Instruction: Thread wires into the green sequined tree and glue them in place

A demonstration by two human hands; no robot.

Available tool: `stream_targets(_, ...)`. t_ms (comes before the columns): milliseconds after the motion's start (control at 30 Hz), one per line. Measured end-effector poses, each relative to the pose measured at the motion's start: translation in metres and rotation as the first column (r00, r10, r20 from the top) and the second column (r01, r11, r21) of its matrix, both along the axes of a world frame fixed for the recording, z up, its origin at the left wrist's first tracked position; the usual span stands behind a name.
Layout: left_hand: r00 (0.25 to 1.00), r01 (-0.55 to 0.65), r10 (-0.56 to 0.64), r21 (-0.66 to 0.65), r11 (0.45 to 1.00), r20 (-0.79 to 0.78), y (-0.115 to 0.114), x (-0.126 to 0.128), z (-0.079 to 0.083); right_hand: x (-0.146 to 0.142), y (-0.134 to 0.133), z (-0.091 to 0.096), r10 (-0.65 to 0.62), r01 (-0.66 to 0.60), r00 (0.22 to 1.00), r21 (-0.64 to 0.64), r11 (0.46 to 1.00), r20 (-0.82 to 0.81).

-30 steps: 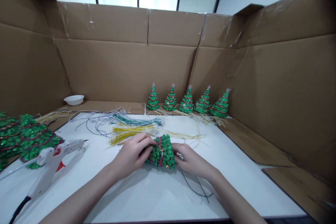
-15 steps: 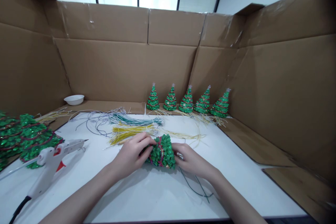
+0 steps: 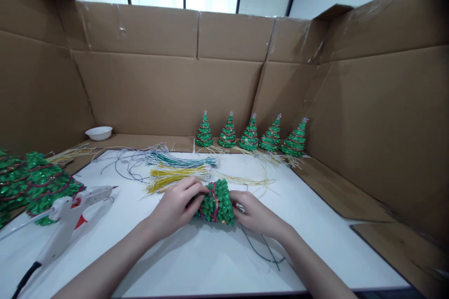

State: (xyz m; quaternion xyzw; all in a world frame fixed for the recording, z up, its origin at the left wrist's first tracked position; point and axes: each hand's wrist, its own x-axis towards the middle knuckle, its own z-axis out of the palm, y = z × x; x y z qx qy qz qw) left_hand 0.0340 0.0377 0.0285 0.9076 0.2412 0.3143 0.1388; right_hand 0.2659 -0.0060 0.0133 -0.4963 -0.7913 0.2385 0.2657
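A small green Christmas tree (image 3: 218, 202) with red trim and glitter lies on its side above the table, between my two hands. My left hand (image 3: 180, 198) is closed around its narrow end, thumb and fingers on the branches, and hides the tip. At the wide base is my right hand (image 3: 249, 210), its fingers curled at the underside; the fingertips are hidden by the tree. Something small and silvery shows between those fingers, too small to make out. Dark green wires (image 3: 261, 250) trail down from beneath my right hand onto the white table.
Bundles of yellow wires (image 3: 175, 178) and green wires (image 3: 185, 161) lie just beyond my hands. A hot glue gun (image 3: 66, 219) stands at left, close to larger green trees (image 3: 49, 182). Several finished trees (image 3: 228, 133) line the back by the cardboard wall (image 3: 168, 88). A white bowl (image 3: 99, 133) sits back left.
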Motion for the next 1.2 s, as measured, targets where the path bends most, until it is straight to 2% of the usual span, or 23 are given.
stream_targets(633, 1.0, 0.001, -0.001, 0.003, 1.0, 0.007, -0.0012, 0.0003, 0.0023, 0.0012, 0.0007, -0.0015, 0.015, -0.014, 1.0, 0.012, 1.0, -0.01)
stream_targets(1200, 1.0, 0.009, -0.008, -0.034, 0.999, 0.006, -0.0018, -0.0003, 0.0031, 0.0018, 0.0, 0.0003, 0.006, -0.008, 0.998, 0.026, 1.0, 0.061)
